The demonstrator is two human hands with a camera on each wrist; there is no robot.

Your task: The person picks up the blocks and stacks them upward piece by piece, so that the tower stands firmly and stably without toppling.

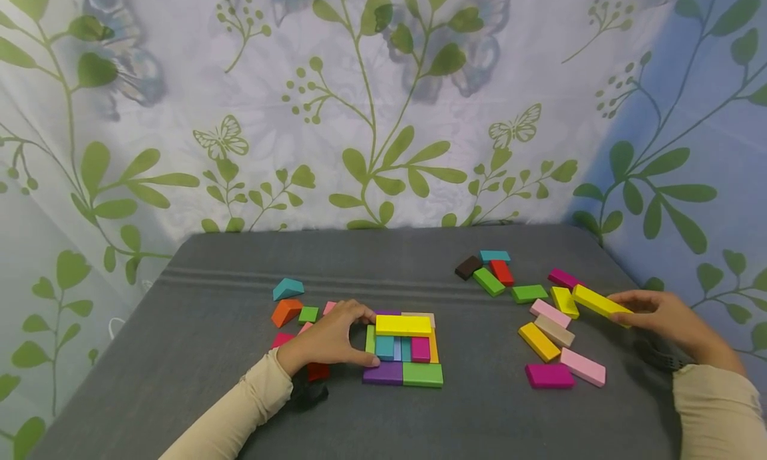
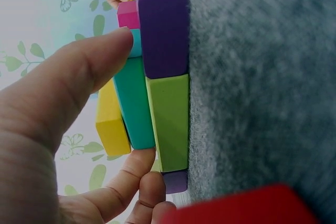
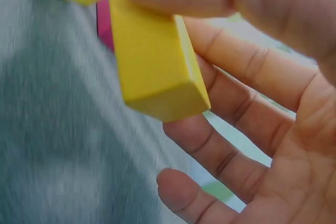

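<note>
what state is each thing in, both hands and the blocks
Left hand: thumb and fingers near opposite ends of the teal block
Right hand: pinching a long yellow block
Top yellow block: lying across the stack
Teal block: in the stack, partly under that yellow block
Outlying blocks: loose on the table

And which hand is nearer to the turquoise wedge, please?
Left. The left hand is close to the wedge, a little to its right, beside the stack; the right hand is far to its right, holding a yellow block.
</note>
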